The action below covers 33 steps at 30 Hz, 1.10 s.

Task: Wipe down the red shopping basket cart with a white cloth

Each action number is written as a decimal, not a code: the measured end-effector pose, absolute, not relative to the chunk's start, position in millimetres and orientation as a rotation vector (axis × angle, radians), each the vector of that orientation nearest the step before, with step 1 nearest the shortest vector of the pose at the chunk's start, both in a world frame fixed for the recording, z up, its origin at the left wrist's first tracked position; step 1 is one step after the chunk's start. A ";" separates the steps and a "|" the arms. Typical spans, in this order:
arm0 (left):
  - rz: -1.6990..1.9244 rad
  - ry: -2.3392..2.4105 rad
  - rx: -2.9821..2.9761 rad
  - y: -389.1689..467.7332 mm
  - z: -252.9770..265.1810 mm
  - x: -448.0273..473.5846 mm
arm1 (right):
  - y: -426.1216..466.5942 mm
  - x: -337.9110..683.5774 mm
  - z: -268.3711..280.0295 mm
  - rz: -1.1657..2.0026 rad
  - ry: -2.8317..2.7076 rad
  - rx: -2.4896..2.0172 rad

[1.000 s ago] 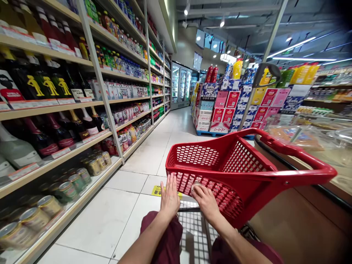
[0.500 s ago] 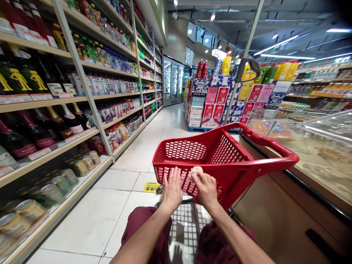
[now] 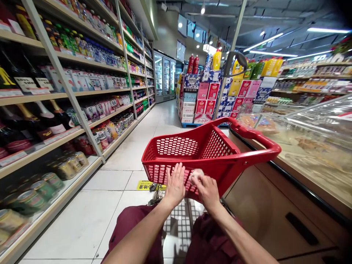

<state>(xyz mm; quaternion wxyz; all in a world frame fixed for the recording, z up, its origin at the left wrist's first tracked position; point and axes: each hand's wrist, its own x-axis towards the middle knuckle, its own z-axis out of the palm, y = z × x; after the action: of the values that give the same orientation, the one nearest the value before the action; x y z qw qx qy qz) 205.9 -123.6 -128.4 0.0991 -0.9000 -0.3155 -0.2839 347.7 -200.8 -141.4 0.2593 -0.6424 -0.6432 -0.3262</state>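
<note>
supermarket aisle, white tiled floor (image 3: 82, 220), stocked shelves (image 3: 68, 95), red basket (image 3: 209, 154)

Two bare forearms rise from the bottom centre of the frame, no sleeves, watch or rings visible; below them, dark maroon trousers (image 3: 137, 229) cover both legs at the lower edge

No label, tag or floor sticker (image 3: 145, 185) is legible.
</note>
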 end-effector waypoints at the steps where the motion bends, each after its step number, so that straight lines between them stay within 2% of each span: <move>1: -0.843 -0.934 -2.666 -124.8 -127.6 208.1 | -202.4 350.3 -139.9 -0.899 -1.712 -1.748; 13: -0.860 -0.770 -2.755 -138.1 -104.4 237.6 | -223.7 376.8 -134.9 -0.937 -1.608 -1.844; 20: -0.880 -0.732 -2.755 -141.6 -98.8 247.9 | -233.3 402.7 -107.3 -1.056 -1.445 -1.743; 24: -0.880 -0.690 -2.735 -141.1 -95.2 253.3 | -237.1 406.9 -104.9 -1.006 -1.657 -1.748; 29: -0.897 -0.698 -2.724 -139.8 -92.1 262.6 | -242.1 416.6 -86.8 -1.075 -1.424 -1.649; 33: -0.890 -0.704 -2.724 -141.0 -92.4 271.8 | -250.1 425.9 -80.8 -1.051 -1.604 -1.678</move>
<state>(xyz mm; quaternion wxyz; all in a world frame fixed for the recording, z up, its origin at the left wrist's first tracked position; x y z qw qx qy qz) 271.8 -141.0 -92.4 0.0951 -0.9189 -0.2376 -0.3002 425.9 -250.1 -80.8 0.2921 -0.6298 -0.6019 -0.3945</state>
